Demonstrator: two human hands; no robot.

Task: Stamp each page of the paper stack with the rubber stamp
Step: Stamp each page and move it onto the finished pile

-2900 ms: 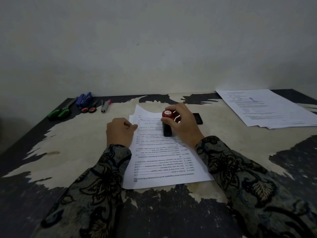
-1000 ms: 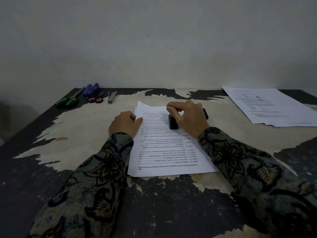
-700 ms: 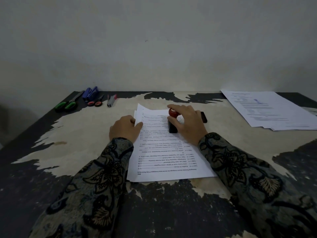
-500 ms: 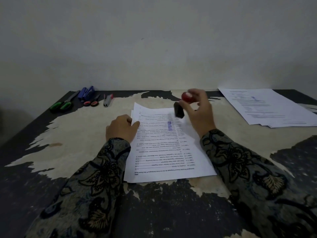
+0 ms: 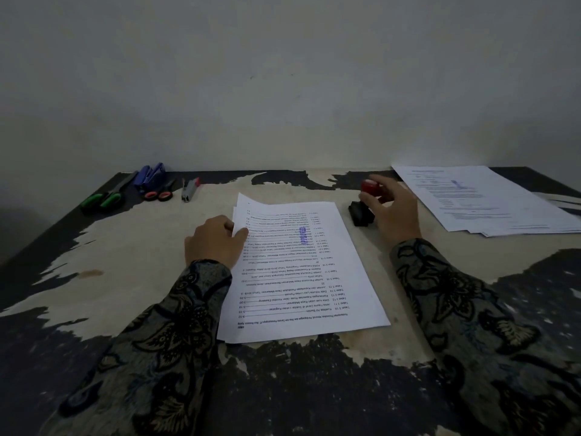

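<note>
Two hands work at a worn, peeling table [image 5: 132, 259]: the left hand [image 5: 215, 242] pinches the lifted left edge of the paper stack [image 5: 301, 272], whose top page bears a blue stamp mark [image 5: 303, 236]. The right hand [image 5: 391, 207] grips the rubber stamp [image 5: 364, 204] (red knob, black base) by its knob, base resting on the table just right of the stack. A second pile of printed sheets [image 5: 484, 199] lies at far right, scissors [image 5: 158, 191] and a stapler [image 5: 151, 174] at far left.

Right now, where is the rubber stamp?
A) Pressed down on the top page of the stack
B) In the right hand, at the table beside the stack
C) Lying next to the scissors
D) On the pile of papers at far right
B: the right hand grips the rubber stamp by its red knob, right of the paper stack, whose top page bears a blue imprint.
</note>
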